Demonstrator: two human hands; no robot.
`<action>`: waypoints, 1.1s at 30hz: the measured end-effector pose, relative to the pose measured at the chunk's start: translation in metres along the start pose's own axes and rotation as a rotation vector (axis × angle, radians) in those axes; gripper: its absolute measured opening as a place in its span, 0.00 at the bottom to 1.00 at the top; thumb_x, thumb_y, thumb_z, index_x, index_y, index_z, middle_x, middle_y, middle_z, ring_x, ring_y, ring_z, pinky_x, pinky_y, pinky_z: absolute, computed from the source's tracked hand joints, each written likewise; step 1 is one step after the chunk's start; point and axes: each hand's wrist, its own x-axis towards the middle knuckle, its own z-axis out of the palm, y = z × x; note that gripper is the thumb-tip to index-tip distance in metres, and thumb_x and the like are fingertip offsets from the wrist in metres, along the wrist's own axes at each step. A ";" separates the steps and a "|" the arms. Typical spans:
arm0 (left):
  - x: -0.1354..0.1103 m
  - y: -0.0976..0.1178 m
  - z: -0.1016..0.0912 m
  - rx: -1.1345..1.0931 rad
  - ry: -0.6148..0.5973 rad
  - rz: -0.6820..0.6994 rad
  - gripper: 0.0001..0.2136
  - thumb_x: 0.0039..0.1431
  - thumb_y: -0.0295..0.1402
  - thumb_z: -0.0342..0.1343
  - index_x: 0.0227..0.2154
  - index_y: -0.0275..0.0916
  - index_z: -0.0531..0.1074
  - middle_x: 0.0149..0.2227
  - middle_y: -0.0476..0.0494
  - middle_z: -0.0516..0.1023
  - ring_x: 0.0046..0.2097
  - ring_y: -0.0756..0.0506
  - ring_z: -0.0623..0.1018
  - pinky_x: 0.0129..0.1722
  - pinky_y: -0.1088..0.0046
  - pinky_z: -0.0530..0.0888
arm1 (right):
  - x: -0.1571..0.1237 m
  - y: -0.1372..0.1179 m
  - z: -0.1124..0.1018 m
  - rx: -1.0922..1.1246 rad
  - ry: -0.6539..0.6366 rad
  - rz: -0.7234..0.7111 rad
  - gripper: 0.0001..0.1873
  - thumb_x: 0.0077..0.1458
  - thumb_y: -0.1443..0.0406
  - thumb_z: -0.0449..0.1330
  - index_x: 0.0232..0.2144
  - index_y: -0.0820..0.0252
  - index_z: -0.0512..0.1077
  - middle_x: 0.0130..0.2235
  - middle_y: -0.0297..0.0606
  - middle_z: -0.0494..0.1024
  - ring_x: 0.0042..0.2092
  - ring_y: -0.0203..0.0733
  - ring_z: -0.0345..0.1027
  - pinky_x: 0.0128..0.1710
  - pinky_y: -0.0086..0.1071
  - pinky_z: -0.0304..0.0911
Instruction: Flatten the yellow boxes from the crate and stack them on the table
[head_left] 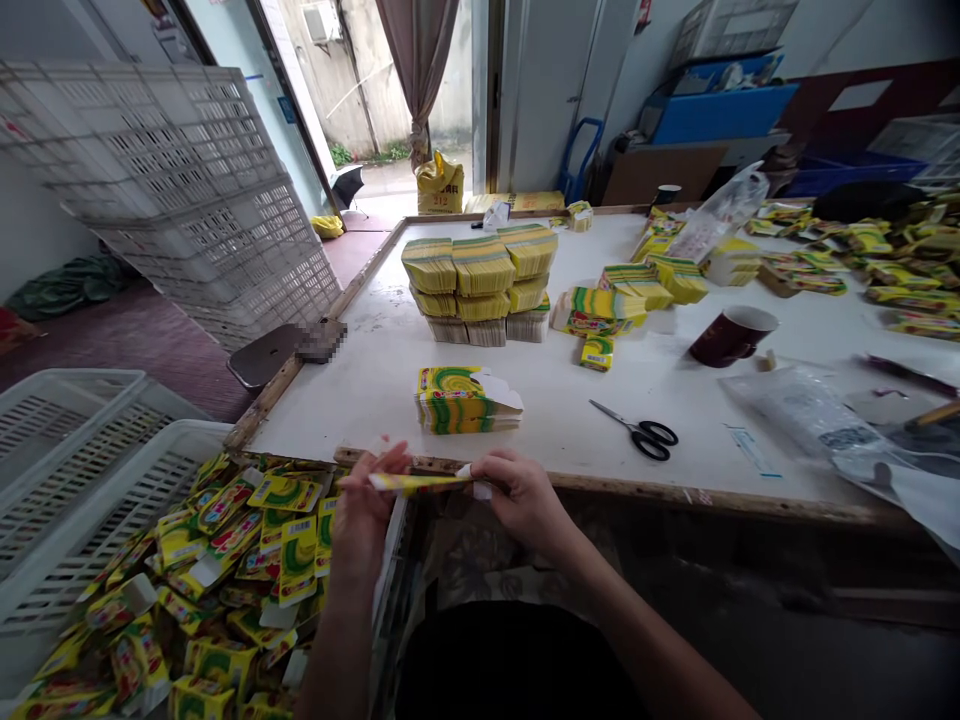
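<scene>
A small yellow folding carton [420, 484], seen nearly edge-on and looking flattened, is held level just in front of the table edge. My right hand [517, 490] pinches its right end, where white flaps show. At the other end, my left hand [367, 500] has its fingers around the carton, partly blurred. Just beyond my hands lies a stack of flat yellow-and-green cartons [469, 405] with white flaps to the right. Below my left arm, a white plastic crate [176, 440] is heaped with opened-out yellow cartons [262, 550].
Banded bundles of flat cartons [480, 280] stand stacked further back on the white table [360, 385]. To the right lie black-handled scissors [651, 437], a dark mug [731, 335] and plastic bags [817, 420]. Tall white crates [180, 180] rise on the left.
</scene>
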 end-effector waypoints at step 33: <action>-0.027 -0.014 0.019 1.161 -0.586 0.328 0.32 0.46 0.24 0.55 0.55 0.42 0.49 0.51 0.33 0.71 0.50 0.34 0.74 0.45 0.57 0.71 | -0.015 0.000 0.032 0.783 -0.048 0.475 0.22 0.53 0.51 0.59 0.46 0.57 0.73 0.46 0.41 0.77 0.51 0.51 0.67 0.54 0.44 0.59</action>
